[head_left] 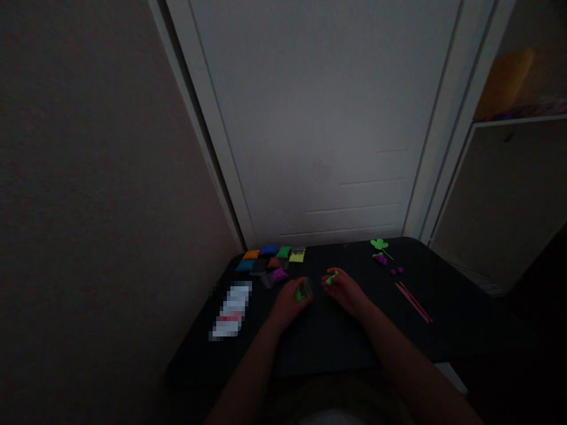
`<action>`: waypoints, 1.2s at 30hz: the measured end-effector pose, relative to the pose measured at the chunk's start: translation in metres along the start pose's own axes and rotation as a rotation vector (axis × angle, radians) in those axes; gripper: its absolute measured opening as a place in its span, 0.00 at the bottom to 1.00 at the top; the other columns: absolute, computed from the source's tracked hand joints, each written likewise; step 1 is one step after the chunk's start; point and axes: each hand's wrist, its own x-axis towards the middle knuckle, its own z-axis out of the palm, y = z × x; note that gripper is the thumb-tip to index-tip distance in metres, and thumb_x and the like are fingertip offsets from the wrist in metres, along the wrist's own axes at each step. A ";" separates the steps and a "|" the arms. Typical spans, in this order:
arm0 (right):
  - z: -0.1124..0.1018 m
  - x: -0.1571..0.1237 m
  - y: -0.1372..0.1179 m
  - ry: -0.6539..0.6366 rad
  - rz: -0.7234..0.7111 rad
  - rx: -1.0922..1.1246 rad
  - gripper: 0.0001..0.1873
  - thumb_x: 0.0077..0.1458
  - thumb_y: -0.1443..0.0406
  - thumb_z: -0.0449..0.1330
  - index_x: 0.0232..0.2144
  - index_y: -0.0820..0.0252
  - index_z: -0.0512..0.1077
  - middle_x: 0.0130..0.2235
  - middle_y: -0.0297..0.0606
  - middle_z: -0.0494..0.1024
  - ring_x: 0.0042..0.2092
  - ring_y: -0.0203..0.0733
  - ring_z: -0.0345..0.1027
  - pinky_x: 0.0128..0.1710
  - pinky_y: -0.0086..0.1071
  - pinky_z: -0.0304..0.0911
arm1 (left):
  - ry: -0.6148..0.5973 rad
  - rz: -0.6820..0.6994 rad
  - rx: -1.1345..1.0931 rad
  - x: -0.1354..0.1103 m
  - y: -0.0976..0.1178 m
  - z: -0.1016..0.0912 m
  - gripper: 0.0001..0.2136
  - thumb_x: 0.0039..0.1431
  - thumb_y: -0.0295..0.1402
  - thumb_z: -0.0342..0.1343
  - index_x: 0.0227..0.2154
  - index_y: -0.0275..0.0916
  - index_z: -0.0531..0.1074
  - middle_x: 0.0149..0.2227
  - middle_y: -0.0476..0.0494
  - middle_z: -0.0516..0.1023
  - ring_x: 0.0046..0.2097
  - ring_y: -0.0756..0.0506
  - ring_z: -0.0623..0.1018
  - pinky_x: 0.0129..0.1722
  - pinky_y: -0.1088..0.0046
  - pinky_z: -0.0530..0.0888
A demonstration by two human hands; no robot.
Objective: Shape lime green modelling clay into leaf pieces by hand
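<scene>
The room is dim. My left hand [292, 298] rests on a black table [443, 295], its fingers curled round a small packet of green clay [302, 292]. Just to its right, my right hand [343, 289] pinches a small bit of green clay [331, 277] between its fingertips. Both hands lie near the table's middle, a little apart. Beyond them, a green clay leaf shape with a stem [380, 245] sits by the far edge, with purple clay pieces [381, 258] beside it.
Several coloured clay packets [272, 258] lie at the far left of the table, a purple one [278, 274] nearest my left hand. A white paper [233, 310] lies at the left. Pink sticks [411, 301] lie at the right. A white door [328, 118] stands behind.
</scene>
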 end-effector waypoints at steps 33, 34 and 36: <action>-0.010 0.014 0.019 0.193 -0.023 -0.049 0.20 0.46 0.47 0.46 0.29 0.56 0.60 0.14 0.22 0.50 0.14 0.26 0.41 0.14 0.23 0.38 | 0.061 0.054 0.322 0.065 -0.012 -0.009 0.25 0.42 0.22 0.46 0.48 0.38 0.60 0.51 0.41 0.61 0.53 0.44 0.58 0.52 0.67 0.51; -0.011 0.014 0.018 0.210 -0.041 -0.052 0.20 0.46 0.47 0.45 0.29 0.56 0.60 0.14 0.22 0.50 0.14 0.26 0.41 0.14 0.23 0.38 | 0.120 0.044 0.212 0.060 -0.007 -0.008 0.22 0.44 0.23 0.46 0.46 0.37 0.61 0.49 0.41 0.63 0.52 0.45 0.60 0.52 0.68 0.53; -0.011 0.013 0.014 0.239 -0.089 -0.096 0.20 0.47 0.47 0.45 0.30 0.56 0.60 0.15 0.23 0.51 0.14 0.27 0.42 0.14 0.23 0.40 | 0.193 -0.012 -0.043 0.052 0.002 -0.001 0.18 0.46 0.26 0.45 0.43 0.36 0.64 0.46 0.41 0.66 0.49 0.45 0.63 0.50 0.69 0.57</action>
